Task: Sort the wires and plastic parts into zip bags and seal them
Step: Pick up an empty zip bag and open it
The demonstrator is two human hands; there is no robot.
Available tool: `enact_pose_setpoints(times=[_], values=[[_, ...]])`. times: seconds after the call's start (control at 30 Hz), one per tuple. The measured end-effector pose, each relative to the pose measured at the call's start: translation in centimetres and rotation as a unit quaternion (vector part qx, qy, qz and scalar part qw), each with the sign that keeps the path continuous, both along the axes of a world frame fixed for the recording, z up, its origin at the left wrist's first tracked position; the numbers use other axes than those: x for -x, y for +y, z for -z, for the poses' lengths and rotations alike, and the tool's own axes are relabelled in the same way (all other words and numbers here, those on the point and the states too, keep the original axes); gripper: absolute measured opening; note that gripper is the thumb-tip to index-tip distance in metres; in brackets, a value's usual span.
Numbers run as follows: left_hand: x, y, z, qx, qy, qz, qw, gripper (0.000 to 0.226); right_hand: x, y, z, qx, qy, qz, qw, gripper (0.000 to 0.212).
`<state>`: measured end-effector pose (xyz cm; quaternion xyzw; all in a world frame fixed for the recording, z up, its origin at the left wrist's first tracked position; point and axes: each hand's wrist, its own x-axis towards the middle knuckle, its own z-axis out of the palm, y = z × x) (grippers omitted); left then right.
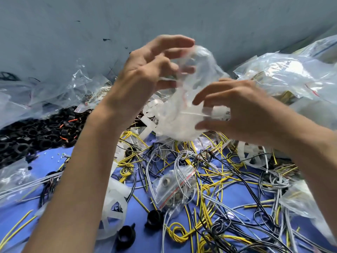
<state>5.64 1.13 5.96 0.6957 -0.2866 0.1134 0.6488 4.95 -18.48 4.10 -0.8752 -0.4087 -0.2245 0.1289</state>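
Note:
Both hands are raised over the table around a clear zip bag (189,99) with a red seal line, holding white plastic parts. My left hand (145,73) grips the bag's upper edge with curled fingers. My right hand (235,110) holds the bag's lower right side, thumb and fingers curled round it. The hands are blurred. Below them lie tangled yellow, grey and black wires (209,179) on the blue table (235,198). A small sealed zip bag (175,187) with metal parts lies among the wires.
A heap of black plastic rings (36,132) fills the left side. Filled clear bags (288,73) pile up at the right, crumpled empty bags (54,92) at the back left. White translucent plastic parts (114,207) and black knobs (155,218) lie near the front. A grey wall rises behind.

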Motion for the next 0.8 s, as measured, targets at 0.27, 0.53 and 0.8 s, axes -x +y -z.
enact_pose_setpoints(times=[0.27, 0.53, 0.8], values=[[-5.4, 3.0, 8.2, -0.617, 0.136, -0.177, 0.755, 0.049, -0.1, -0.4, 0.1, 0.011, 0.037, 0.015, 0.999, 0.012], [-4.8, 2.3, 8.0, -0.643, 0.118, -0.277, 0.705, 0.036, 0.2, 0.2, 0.3, 0.013, 0.089, 0.003, 0.996, 0.033], [-3.8, 2.2, 7.3, -0.611, 0.124, -0.376, 0.686, 0.027, 0.9, 0.2, -0.2, -0.012, 0.05, -0.017, 0.999, 0.016]])
